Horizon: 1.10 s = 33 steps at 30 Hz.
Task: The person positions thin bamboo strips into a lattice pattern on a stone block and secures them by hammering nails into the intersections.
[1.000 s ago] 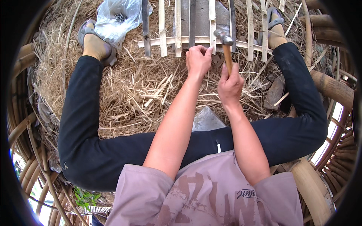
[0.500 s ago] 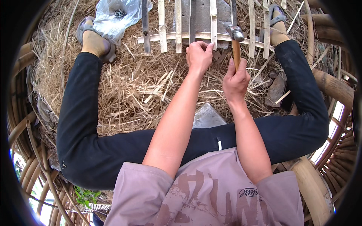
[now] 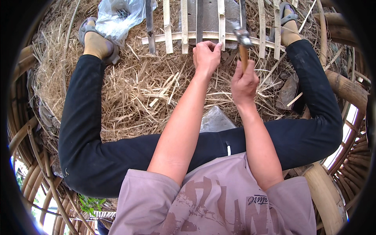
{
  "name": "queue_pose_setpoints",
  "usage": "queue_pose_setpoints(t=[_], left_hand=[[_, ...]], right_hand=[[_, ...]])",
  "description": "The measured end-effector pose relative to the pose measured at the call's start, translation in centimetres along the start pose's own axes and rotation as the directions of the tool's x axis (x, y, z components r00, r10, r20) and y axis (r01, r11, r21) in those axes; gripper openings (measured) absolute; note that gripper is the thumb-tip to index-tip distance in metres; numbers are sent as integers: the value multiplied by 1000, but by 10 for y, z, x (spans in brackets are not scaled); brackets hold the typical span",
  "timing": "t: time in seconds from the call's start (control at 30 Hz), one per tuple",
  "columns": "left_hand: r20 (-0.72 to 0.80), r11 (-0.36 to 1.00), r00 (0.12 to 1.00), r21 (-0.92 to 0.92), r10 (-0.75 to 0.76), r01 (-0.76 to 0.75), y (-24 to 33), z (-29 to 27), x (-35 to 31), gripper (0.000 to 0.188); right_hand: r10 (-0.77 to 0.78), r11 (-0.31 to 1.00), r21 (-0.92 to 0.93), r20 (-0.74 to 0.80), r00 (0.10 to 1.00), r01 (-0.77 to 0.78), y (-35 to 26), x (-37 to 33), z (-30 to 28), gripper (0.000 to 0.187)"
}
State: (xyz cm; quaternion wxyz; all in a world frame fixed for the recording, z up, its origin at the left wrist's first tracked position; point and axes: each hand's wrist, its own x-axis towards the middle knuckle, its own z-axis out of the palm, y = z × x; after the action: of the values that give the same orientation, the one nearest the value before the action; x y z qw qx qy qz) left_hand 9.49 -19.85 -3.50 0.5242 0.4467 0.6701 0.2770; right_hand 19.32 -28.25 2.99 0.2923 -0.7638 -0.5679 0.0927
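My right hand (image 3: 244, 83) is closed round the wooden handle of a hammer (image 3: 243, 53). The hammer's metal head is raised, slightly blurred, in front of the right part of a slatted frame. Several upright slats, pale and dark, cross a curved bamboo strip (image 3: 176, 37) in this frame. My left hand (image 3: 206, 57) is closed at the frame's lower edge, its fingers hiding the end of a dark slat (image 3: 199, 21). Its thumb tip presses by a pale bamboo slat (image 3: 221, 23). Whether a nail is between the fingers is hidden.
A grey stone slab (image 3: 210, 15) lies beneath the frame. Beside my left foot is a clear plastic bag (image 3: 117, 19) with small dark nails. Straw and bamboo shavings (image 3: 129, 102) cover the ground. A grey block (image 3: 216, 119) sits between my legs; bamboo poles (image 3: 346, 88) stand at the sides.
The hammer head has dipped slightly and tilted, and its handle looks shorter. My left hand stays in place at the frame. The whole view has shifted a little.
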Motion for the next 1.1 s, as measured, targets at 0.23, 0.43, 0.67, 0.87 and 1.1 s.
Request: queue_pose_setpoints(t=[0.23, 0.43, 0.67, 0.87, 1.1], left_hand=[[19, 998, 1000, 55, 1, -2, -3, 1, -1, 30], [5, 1000, 1000, 7, 1, -1, 2, -1, 0, 29], [12, 1000, 1000, 11, -2, 2, -4, 1, 0, 29], [-8, 999, 1000, 33, 22, -22, -5, -1, 0, 31], [16, 999, 1000, 47, 3, -4, 2, 0, -2, 29]], right_hand=[[199, 979, -94, 215, 956, -183, 1, 0, -3, 18], [375, 927, -128, 354, 857, -352, -10, 6, -6, 17], [265, 962, -143, 269, 926, -234, -12, 8, -9, 16], [411, 909, -103, 379, 829, -403, -18, 12, -10, 15], [336, 940, -38, 272, 902, -339, -15, 16, -20, 21]])
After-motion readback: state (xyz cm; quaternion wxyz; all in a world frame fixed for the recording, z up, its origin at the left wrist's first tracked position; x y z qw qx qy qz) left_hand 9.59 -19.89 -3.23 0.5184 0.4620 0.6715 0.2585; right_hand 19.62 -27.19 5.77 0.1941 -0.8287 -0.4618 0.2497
